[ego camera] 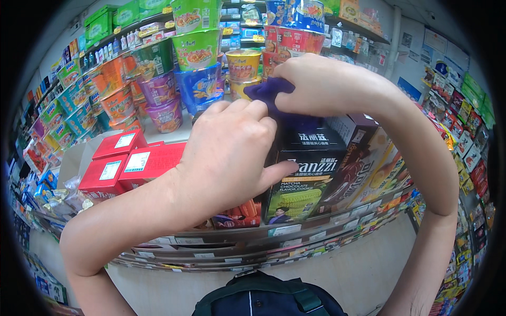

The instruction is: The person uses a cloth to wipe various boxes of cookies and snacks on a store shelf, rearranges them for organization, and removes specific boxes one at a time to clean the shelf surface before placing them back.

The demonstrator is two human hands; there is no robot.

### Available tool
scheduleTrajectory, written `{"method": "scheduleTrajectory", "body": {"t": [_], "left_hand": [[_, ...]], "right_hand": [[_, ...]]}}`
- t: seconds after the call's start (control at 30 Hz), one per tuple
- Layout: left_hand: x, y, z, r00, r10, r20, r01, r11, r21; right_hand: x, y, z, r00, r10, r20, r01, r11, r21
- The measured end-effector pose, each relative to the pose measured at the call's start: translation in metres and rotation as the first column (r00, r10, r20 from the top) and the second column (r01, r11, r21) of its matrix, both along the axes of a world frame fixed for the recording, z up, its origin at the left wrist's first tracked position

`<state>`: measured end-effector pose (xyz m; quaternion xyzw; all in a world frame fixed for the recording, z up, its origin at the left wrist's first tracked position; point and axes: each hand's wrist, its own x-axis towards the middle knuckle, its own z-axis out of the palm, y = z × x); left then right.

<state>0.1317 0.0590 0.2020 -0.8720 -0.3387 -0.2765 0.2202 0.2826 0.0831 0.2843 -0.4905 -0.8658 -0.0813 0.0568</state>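
My left hand (233, 142) is over the tops of the cookie boxes at the shelf's front, its fingers curled and its thumb against the front of a black Franzzi matcha chocolate cookie box (298, 185). Its fingertips are hidden behind the knuckles. Bunched in my right hand (316, 85) is a dark purple cloth (269, 90), which hangs down behind the black box's top. A reddish-brown cookie box (239, 215) shows partly below my left wrist. To the right of the black box lean a dark brown box (352, 158) and a yellow-and-white box (377, 170).
Red cartons (152, 162) fill an open cardboard box on the left. Stacked instant-noodle tubs rise behind, among them green (196, 49), purple (164, 114) and yellow (243, 65) ones. Price labels line the shelf edge (284, 231). Hanging snack packets (470, 134) cover the right-hand rack.
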Motion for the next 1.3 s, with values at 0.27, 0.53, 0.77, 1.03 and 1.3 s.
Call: {"method": "scheduleTrajectory", "body": {"t": [0.27,0.53,0.77,1.03,1.3], "left_hand": [[0.000,-0.004,-0.007,0.999,0.017,0.038,-0.018,1.000,0.019],[0.003,-0.004,-0.012,0.992,-0.080,0.100,0.072,0.994,0.082],[0.001,-0.013,-0.006,0.987,0.145,-0.067,-0.146,0.989,-0.019],[0.006,-0.017,-0.010,0.994,0.093,-0.053,-0.093,0.996,-0.005],[0.009,-0.035,-0.005,0.996,-0.061,0.062,0.068,0.991,-0.117]], "right_hand": [[0.018,-0.036,-0.026,0.953,0.131,-0.272,-0.079,0.978,0.195],[0.042,-0.069,-0.052,0.686,0.186,-0.703,-0.317,0.947,-0.059],[0.092,-0.099,-0.060,0.818,0.120,-0.563,-0.523,0.564,-0.639],[0.155,-0.128,-0.110,0.325,-0.307,-0.894,-0.503,0.744,-0.439],[0.175,-0.117,-0.135,-0.057,-0.151,-0.987,-0.398,0.910,-0.116]]}}
